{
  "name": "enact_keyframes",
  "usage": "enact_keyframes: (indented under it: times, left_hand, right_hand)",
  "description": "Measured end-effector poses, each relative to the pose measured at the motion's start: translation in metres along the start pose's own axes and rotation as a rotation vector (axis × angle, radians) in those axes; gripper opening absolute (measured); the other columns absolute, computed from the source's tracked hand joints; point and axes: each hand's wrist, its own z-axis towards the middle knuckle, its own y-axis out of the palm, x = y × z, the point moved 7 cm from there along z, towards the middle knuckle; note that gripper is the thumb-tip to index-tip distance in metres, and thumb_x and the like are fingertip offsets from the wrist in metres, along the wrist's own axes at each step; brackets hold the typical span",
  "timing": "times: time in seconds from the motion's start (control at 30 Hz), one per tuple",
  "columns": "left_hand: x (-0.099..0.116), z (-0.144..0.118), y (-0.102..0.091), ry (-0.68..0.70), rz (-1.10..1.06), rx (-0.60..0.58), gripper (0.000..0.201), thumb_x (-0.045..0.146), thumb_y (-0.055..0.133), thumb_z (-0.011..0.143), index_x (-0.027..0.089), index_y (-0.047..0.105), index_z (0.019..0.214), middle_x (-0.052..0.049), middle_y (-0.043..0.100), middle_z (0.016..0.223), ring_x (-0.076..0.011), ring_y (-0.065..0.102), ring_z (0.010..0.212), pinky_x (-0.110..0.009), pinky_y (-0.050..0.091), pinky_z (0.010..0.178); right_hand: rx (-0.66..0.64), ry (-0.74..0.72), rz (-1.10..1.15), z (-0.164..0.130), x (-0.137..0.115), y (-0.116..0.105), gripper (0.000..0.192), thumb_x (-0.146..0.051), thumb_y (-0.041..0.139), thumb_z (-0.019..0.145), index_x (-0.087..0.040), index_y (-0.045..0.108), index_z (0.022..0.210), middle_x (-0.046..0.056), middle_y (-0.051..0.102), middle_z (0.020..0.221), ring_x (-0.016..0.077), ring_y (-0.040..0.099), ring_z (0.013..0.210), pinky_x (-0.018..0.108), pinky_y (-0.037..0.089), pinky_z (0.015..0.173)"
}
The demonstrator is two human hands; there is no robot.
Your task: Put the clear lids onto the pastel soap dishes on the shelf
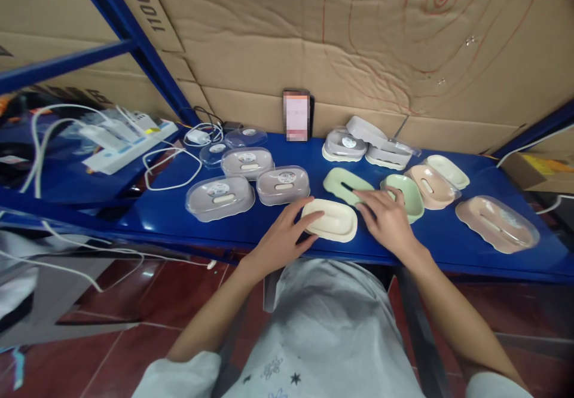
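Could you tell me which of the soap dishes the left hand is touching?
The cream soap dish at the shelf's front edge; the left hand rests on its left end.

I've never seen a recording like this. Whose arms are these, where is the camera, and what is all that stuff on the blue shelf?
There is no machine here: these are a person's two bare arms, filmed by a camera worn on the head, looking forward and down. That is why you see the grey shirt at the bottom.

The left hand rests on a cream soap dish at the front edge of the blue shelf. The right hand lies beside it, fingers reaching to a pale green dish. Neither hand has lifted anything.

Around them lie more soap dishes: grey ones with clear lids to the left, pink ones to the right. A phone leans against the cardboard behind, and a power strip with white cables sits far left.
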Motion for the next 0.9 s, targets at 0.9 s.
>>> enact_keyframes:
  times: [0.9]
  left_hand:
    - [-0.187,0.125,-0.137,-0.580,0.441,-0.129,0.063,0.051,0.074,0.093,0.010,0.065,0.139,-0.020,0.073,0.131,-0.0363,0.065,0.129,-0.054,0.048,0.113]
  right_hand:
    - [-0.034,-0.102,0.125,-0.046,-0.057,0.020,0.039,-0.029,0.059,0.109,-0.026,0.064,0.148,0.015,0.057,0.161,0.0363,0.050,0.154,0.062,0.049,0.122]
